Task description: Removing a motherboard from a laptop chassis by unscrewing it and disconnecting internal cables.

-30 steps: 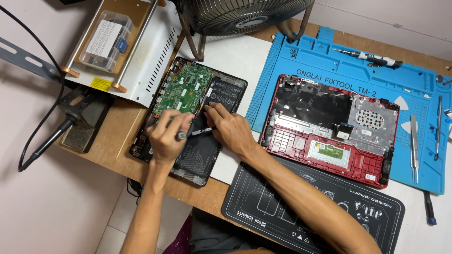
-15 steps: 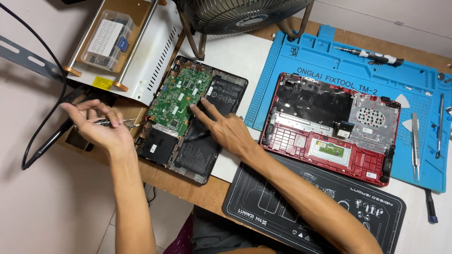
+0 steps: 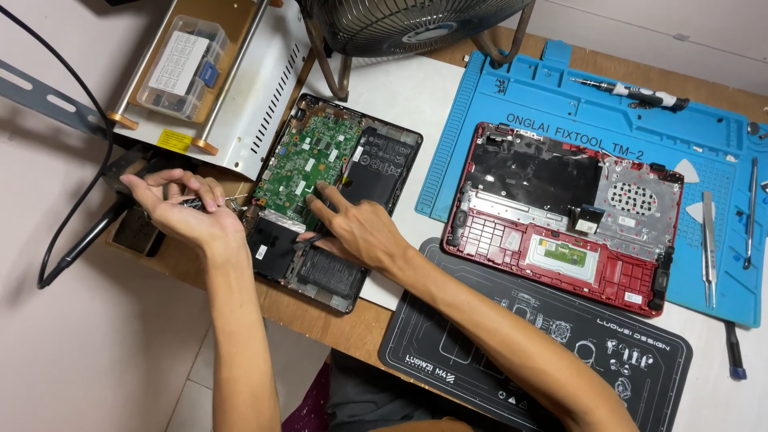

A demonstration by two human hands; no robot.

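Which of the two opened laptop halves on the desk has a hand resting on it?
The black laptop base with the green circuit board, on the left. The right hand rests on it; the red shell on the blue mat lies untouched.

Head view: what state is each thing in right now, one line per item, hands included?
Black laptop base: opened up, green board exposed.
Green board: uncovered, right hand's fingers on it.
Right hand: fingers spread, pressing on the board.
Left hand: palm up beside the base, fingers curled around a small dark tool.
Red laptop shell: inside up on the blue mat.
Tweezers: lying flat on the mat, untouched.
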